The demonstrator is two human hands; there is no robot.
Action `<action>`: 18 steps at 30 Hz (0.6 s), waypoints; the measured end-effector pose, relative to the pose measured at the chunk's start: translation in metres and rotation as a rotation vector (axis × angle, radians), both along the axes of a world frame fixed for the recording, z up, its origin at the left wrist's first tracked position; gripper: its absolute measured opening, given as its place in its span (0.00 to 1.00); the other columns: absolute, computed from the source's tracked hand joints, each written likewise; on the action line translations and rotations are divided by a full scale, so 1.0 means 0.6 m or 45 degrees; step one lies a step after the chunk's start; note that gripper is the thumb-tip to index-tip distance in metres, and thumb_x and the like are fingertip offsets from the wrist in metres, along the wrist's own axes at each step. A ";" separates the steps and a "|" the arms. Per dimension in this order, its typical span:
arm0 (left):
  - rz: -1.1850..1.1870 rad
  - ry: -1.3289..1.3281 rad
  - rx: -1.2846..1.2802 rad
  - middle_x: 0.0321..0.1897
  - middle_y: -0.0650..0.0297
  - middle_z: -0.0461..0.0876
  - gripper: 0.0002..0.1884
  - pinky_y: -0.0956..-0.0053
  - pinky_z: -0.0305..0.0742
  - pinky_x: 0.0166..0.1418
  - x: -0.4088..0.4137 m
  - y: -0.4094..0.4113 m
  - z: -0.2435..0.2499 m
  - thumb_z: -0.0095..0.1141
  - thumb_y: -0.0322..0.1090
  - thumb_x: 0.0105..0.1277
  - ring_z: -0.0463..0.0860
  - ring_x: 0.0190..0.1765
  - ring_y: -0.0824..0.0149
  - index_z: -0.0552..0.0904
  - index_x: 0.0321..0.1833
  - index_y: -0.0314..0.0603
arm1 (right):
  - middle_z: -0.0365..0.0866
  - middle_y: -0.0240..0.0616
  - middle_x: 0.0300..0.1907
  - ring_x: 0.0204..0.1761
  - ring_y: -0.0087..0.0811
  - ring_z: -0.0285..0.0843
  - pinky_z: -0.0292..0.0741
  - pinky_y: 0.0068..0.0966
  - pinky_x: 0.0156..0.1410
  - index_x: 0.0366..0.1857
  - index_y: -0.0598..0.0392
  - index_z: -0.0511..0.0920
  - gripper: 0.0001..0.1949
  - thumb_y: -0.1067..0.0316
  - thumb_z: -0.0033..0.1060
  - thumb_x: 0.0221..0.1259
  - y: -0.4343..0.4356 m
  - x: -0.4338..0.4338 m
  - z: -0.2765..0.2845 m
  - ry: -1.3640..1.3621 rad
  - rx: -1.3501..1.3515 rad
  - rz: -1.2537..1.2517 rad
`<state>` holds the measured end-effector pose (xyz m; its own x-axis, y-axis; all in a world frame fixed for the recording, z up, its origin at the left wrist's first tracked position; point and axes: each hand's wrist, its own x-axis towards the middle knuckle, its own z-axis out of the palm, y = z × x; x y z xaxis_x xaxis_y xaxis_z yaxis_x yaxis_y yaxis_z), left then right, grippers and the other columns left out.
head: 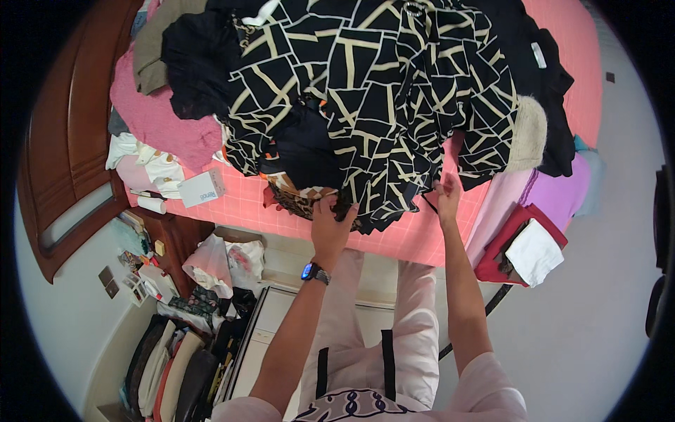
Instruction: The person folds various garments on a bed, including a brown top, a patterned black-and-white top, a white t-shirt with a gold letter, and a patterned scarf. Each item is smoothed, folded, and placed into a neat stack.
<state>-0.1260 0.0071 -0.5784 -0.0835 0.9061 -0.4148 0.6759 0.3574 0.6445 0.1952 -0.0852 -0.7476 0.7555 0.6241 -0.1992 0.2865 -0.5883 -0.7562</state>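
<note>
A black garment with white and cream geometric lines (364, 100) lies spread over other clothes on the bed. My left hand (331, 224) rests at its lower edge, thumb and fingers apart, touching a leopard-print cloth (295, 203) under it. My right hand (448, 198) pinches the edge of the lined garment near a gap in its lower right side. A dark navy cloth (306, 142) shows through an opening left of the middle. Part of my right fingertips is hidden by fabric.
The bed has a pink checked cover (248, 200). At left are a pink fluffy cloth (158, 116), a white box (201, 188) and a wooden headboard (74, 111). Red folded cloth (488, 264) with white cloth (535, 252) sits right. Hanging clothes (174, 369) and plastic bags (211, 264) stand below left.
</note>
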 end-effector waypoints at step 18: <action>0.043 0.245 0.151 0.22 0.45 0.79 0.19 0.48 0.72 0.33 0.000 -0.123 -0.047 0.53 0.44 0.88 0.80 0.26 0.41 0.82 0.42 0.33 | 0.90 0.50 0.33 0.39 0.48 0.91 0.82 0.47 0.49 0.50 0.59 0.86 0.18 0.56 0.50 0.87 -0.052 0.042 0.092 0.063 -0.366 0.208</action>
